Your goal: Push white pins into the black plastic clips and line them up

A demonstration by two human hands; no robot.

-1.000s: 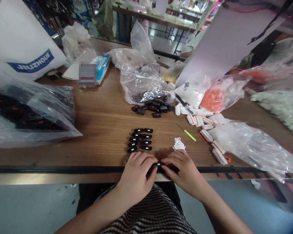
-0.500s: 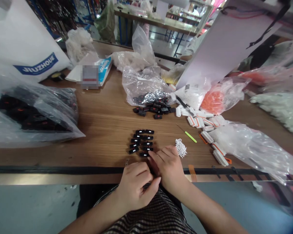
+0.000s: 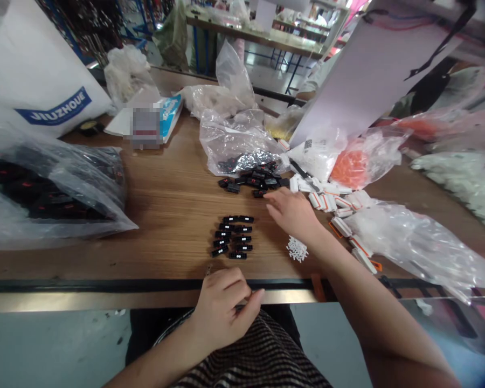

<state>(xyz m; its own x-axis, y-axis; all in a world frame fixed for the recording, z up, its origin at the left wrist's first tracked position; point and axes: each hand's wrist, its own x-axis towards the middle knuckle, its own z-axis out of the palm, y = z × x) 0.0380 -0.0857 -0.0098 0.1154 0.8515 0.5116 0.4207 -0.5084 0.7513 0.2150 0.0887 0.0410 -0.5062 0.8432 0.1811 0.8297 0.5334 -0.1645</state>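
Observation:
My right hand (image 3: 291,213) reaches over the table with its fingers apart, and its fingertips are close to a loose pile of black plastic parts (image 3: 255,182). Two rows of matching black parts (image 3: 232,235) lie on the wooden table (image 3: 173,215) in front of me. My left hand (image 3: 222,307) rests curled at the table's front edge, around a small dark part that is mostly hidden. A tiny metal item (image 3: 207,270) lies just beyond that hand. A cluster of small white pieces (image 3: 296,249) sits below my right wrist.
A clear bag of black parts (image 3: 52,188) lies at the left. Behind the pile are a clear bag with dark pieces (image 3: 238,145) and a bag of orange items (image 3: 350,168). White orange-edged parts (image 3: 327,202) are scattered at the right, and a dark strip runs along the table's front edge (image 3: 145,285).
My right hand has moved away from the front edge, forward to the pile. The part held between my hands earlier now lies at the end of the right row.

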